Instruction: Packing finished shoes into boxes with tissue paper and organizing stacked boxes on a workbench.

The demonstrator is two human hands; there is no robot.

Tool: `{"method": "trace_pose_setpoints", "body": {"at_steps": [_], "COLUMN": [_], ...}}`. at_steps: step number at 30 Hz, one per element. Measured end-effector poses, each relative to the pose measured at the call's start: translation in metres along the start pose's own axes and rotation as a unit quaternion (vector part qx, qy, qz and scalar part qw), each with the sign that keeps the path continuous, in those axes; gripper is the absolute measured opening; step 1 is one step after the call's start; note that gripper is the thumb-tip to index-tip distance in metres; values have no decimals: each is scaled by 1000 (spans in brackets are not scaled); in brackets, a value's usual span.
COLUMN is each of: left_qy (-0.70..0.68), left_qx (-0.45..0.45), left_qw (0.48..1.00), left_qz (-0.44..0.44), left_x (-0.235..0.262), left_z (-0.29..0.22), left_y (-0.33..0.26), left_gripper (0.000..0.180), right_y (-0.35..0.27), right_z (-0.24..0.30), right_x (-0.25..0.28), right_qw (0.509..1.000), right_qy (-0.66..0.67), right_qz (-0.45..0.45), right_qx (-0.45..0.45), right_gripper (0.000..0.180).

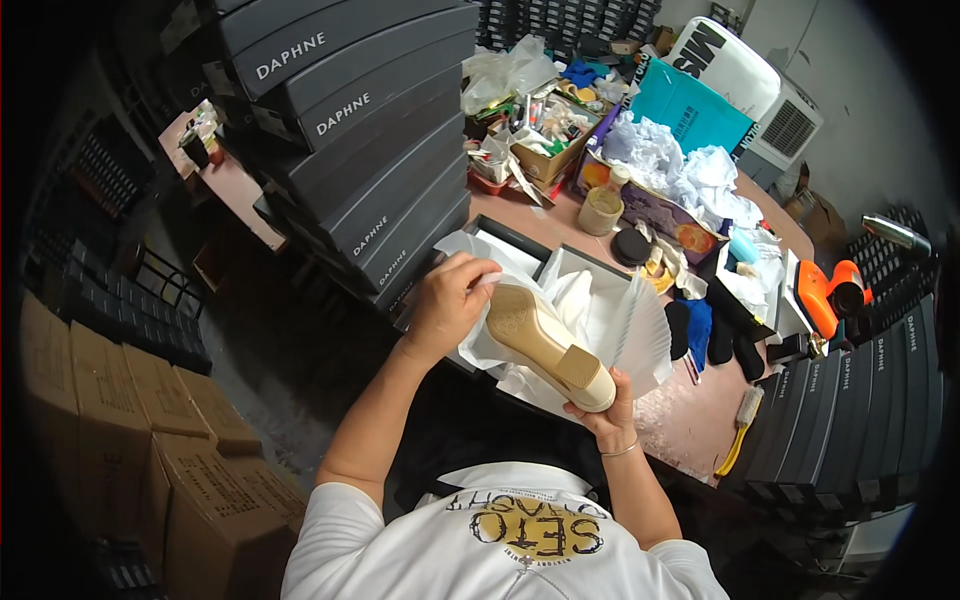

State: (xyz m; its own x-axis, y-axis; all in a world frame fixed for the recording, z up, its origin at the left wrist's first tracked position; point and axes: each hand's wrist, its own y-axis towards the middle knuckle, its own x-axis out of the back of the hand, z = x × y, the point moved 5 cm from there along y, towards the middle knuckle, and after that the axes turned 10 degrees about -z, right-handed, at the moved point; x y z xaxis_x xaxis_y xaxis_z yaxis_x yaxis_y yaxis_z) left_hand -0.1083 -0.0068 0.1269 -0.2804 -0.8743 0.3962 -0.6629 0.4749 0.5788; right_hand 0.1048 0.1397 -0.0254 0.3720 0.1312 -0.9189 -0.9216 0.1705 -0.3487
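A cream low-heeled shoe (525, 328) is tilted sole up over an open shoebox (535, 240). My right hand (610, 412) is closed round its heel end. At the toe end, my left hand (448, 302) is closed, with thumb and fingers pinching the edge of the white tissue paper (470, 246). Part of that sheet hangs beneath the shoe's toe. Inside the box, a second pale shape (574, 298) lies among the paper, partly hidden by the shoe. More crinkled wrapping paper (640, 335) spreads over the right side of the box.
Dark shoeboxes (370, 150) rise in a tall stack at the left, close to my left hand. More boxes (850, 410) stand at the right. A jar (602, 208), a carton of crumpled paper (650, 195), an orange tool (818, 298) and a yellow-handled brush (740, 432) crowd the table.
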Motion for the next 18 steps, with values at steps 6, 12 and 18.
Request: {"method": "trace_pose_setpoints", "body": {"at_steps": [6, 12, 18], "left_qy": [-32, -7, -63], "left_qx": [-4, -152, -260], "left_qw": [999, 988, 963], "left_qz": [17, -10, -42], "left_x": [-12, -8, -13], "left_z": [-32, -96, -98], "left_y": [-10, -50, -71], "left_gripper": [12, 20, 22], "right_y": [-1, -19, -16], "right_z": [2, -16, -6], "right_x": [-5, -89, -111], "right_qw": [1000, 967, 872], "right_qy": [7, -165, -368], "right_qz": [30, -96, -97], "right_qx": [0, 167, 306], "right_gripper": [61, 46, 40]}}
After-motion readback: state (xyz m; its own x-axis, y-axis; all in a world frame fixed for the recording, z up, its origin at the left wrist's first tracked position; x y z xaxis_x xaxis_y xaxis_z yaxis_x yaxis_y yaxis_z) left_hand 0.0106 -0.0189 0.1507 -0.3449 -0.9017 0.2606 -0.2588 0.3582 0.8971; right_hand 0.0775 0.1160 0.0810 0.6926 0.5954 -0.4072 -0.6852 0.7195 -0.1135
